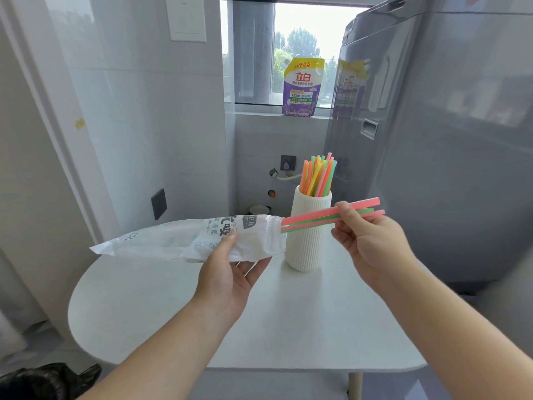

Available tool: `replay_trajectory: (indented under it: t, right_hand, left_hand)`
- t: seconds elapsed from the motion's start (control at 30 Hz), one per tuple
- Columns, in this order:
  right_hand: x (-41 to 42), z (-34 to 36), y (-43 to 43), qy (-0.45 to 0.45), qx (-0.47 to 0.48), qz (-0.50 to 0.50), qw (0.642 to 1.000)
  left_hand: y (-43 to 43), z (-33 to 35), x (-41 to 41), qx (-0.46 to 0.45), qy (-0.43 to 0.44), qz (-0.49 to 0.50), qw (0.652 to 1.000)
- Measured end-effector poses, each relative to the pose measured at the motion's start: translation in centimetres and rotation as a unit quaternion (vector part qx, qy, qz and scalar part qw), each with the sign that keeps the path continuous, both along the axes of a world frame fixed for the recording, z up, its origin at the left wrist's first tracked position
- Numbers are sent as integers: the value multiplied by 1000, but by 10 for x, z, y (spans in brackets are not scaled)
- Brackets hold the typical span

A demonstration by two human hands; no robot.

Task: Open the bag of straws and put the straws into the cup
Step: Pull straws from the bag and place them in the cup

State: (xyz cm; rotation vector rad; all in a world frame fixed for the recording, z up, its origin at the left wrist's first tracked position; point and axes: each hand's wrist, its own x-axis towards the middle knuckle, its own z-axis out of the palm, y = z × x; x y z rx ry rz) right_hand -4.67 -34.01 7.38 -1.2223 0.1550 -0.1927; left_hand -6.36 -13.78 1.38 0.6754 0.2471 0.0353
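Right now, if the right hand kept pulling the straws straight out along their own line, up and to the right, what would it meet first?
Probably the grey appliance. The right hand pinches three straws angled toward it, with nothing visible between, though depth is unclear.

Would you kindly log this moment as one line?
left hand: holds straw bag | right hand: pulling three straws out | ribbed cup: holds straws

Domestic utility or laundry corner of a home. Evidence: a grey top-loading washing machine [432, 140] beside the right edge of a small white table [173, 307]; a laundry detergent pouch [302, 86] on the window sill [259, 108]; tiled walls; a wall socket [287, 162] and a water tap [274, 172] below the sill.
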Motion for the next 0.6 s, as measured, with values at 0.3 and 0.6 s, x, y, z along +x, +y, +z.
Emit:
replay_trajectory:
  t: [0.3, 0.6]
  right_hand:
    - [4, 52, -51, -86, -135, -38, 986]
    - [-2, 101, -78, -162, -226, -125, 952]
  left_hand:
    - [9, -4, 6, -40, 18, 58, 997]
    - [7, -6, 6, -39, 24, 57, 997]
